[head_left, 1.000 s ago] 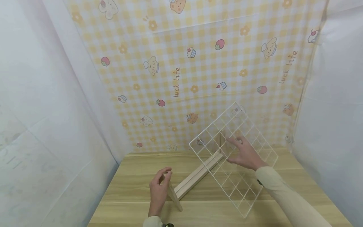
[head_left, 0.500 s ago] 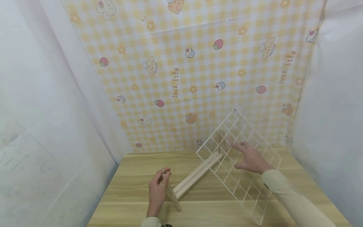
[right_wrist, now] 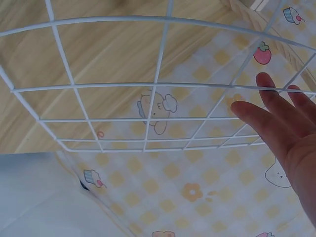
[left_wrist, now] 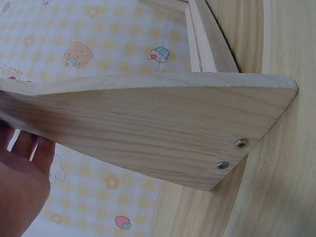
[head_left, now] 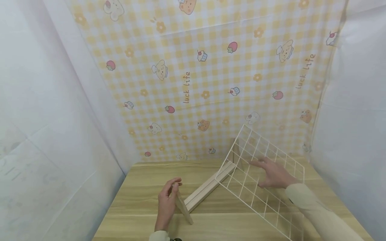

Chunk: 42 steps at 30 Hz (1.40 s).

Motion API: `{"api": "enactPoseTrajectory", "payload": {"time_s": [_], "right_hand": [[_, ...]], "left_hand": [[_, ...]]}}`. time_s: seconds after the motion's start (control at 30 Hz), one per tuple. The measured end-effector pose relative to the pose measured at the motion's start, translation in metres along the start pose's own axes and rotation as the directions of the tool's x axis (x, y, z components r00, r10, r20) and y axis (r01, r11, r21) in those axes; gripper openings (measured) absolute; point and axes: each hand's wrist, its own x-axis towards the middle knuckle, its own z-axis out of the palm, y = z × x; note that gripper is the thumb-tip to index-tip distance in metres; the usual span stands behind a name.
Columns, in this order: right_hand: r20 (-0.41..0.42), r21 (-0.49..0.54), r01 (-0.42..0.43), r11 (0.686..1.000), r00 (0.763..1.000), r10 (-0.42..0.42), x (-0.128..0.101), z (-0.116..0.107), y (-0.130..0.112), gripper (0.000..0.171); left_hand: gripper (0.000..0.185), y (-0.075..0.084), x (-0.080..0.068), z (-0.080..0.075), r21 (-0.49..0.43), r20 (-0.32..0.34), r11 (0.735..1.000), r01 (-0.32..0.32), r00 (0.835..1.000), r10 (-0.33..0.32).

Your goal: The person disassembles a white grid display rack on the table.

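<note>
My left hand (head_left: 166, 204) grips the upper end of the near side board (head_left: 184, 210) of a pale wooden stand. Slats (head_left: 209, 186) join this tapered board to a second side board (head_left: 236, 150) by the backdrop, partly behind wires. In the left wrist view the board (left_wrist: 148, 113) rests its wide end on the table, with two bolts (left_wrist: 241, 143) showing. My right hand (head_left: 272, 174) holds a white wire grid panel (right_wrist: 158, 85), tilted and raised at the right, its lower corner outside the head view. Wires cross one finger, while the thumb lies apart from it.
Stand and hands are over a wood-grain table (head_left: 141, 197). A yellow checked cloth (head_left: 211, 73) with printed figures hangs behind it. White sheets hang at the left (head_left: 54, 134) and right (head_left: 356, 117). The grid stretches over the table's right part.
My right hand has moved right and a little down with the wire grid panel, which has also turned and tipped flatter. The left hand and the wooden stand have stayed nearly still.
</note>
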Motion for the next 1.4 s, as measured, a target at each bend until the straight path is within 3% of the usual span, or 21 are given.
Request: {"api": "enactPoseTrajectory", "payload": {"time_s": [0.23, 0.43, 0.7, 0.87, 1.13, 1.3, 1.4], "right_hand": [[0.092, 0.034, -0.025, 0.999, 0.996, 0.022, -0.004, -0.004, -0.001, 0.09], [0.122, 0.082, -0.034, 0.996, 0.992, 0.024, -0.012, -0.007, 0.002, 0.092], [0.157, 0.065, -0.03, 0.997, 0.987, 0.019, -0.021, -0.009, 0.005, 0.092], [0.168, 0.034, -0.004, 0.999, 0.986, -0.002, -0.025, -0.008, 0.008, 0.089], [0.199, 0.057, -0.014, 0.998, 0.98, 0.002, -0.03, -0.007, 0.011, 0.087], [0.254, 0.079, -0.009, 0.997, 0.967, -0.011, -0.033, -0.003, 0.012, 0.084], [0.275, 0.089, 0.004, 0.996, 0.961, -0.029, -0.035, 0.001, 0.013, 0.083]], "left_hand": [[0.024, 0.001, -0.001, -0.005, -0.032, 0.035, 0.999, 0.008, 0.999, -0.006], [0.023, 0.0, -0.001, -0.007, -0.047, 0.05, 0.998, 0.041, 0.998, -0.038], [0.024, -0.003, -0.001, -0.008, -0.026, 0.044, 0.999, -0.026, 0.999, 0.027], [0.022, -0.004, -0.002, -0.008, -0.031, 0.041, 1.0, 0.001, 0.999, 0.0], [0.023, 0.014, -0.007, -0.008, -0.06, 0.034, 0.998, 0.03, 0.999, -0.029], [0.022, 0.006, -0.008, -0.008, -0.034, 0.016, 0.999, -0.016, 1.0, 0.016], [0.022, 0.014, -0.01, -0.01, -0.013, 0.022, 1.0, -0.008, 1.0, 0.008]]}}
